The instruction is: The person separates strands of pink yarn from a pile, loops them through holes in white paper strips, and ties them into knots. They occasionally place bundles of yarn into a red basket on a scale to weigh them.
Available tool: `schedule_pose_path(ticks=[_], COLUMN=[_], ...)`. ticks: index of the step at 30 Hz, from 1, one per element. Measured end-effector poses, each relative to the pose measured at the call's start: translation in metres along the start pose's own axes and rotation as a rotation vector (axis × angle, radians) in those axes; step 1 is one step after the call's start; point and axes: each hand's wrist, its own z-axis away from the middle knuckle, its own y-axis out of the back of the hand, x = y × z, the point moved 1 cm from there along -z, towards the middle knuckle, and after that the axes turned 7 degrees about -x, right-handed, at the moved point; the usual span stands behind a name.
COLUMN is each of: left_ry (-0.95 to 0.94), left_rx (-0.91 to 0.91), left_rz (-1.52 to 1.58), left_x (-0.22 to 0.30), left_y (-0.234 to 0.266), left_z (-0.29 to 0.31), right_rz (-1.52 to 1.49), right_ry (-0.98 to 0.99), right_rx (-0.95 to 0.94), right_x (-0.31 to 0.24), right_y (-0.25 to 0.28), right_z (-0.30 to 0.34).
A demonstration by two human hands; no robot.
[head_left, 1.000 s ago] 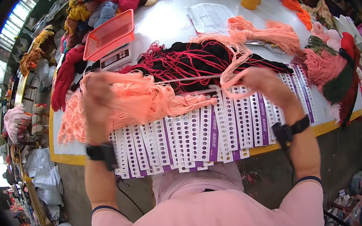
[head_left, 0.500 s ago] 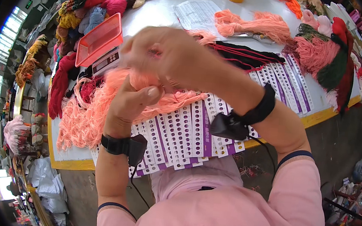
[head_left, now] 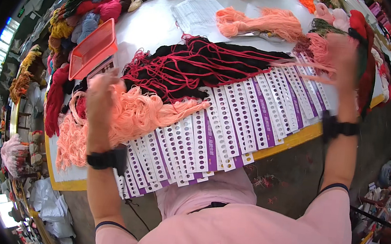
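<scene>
At the left, my left hand [head_left: 101, 100] is at the edge of a heap of peach yarn [head_left: 137, 113]; motion blurs its fingers. Out to the far right, my right hand [head_left: 342, 61], also blurred, is closed on a few peach yarn strands [head_left: 303, 66] that trail leftward from it. Black and crimson yarn [head_left: 201, 63] is spread in the middle of the table, behind the peach heap. Along the near edge, long white-and-purple cards with rows of round holes [head_left: 213, 138] lie overlapped in a fan, partly under the yarn.
A red plastic tray [head_left: 94, 49] rests on a small device at the left. Farther back are a printed sheet [head_left: 197, 13], a peach skein [head_left: 258, 23] and scissors [head_left: 264, 35]. Coloured yarn bundles [head_left: 89, 20] line the left side; more yarn [head_left: 358, 25] is piled at the right.
My hands were together over the peach heap. Now they are wide apart: the right has swung far right with peach strands, the left has moved left. The black and crimson yarn is uncovered.
</scene>
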Motion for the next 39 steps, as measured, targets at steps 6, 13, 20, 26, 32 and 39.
schedule_pose_path(ticks=[6,13,20,26,32,39], left_ry=[0.88,0.819,0.701,0.695,0.721,0.717], left_rx=[-0.42,-0.639,-0.494,-0.654,-0.677,-0.541], left_rz=[1.422,1.095,0.879,0.955,1.171,0.987], left_x=[0.106,0.096,0.104,0.113,0.101,0.106], left_y=[-0.129,-0.175,-0.19,-0.174,-0.178,-0.186], left_z=[-0.021,-0.035,-0.019,-0.026,-0.02,-0.018], right_rz=[-0.021,-0.118,-0.059,0.205,0.265,0.282], right_ry=[0.165,0.057,0.096,0.311,0.282,0.257], right_rx=[-0.782,-0.857,-0.959,-0.953,-0.916,-0.968], right_x=[-0.02,-0.013,-0.018,-0.015,-0.015,-0.014], right_y=[-0.212,-0.212,-0.207,-0.219,-0.223,-0.225], right_z=[0.069,0.071,0.064,0.058,0.059,0.06])
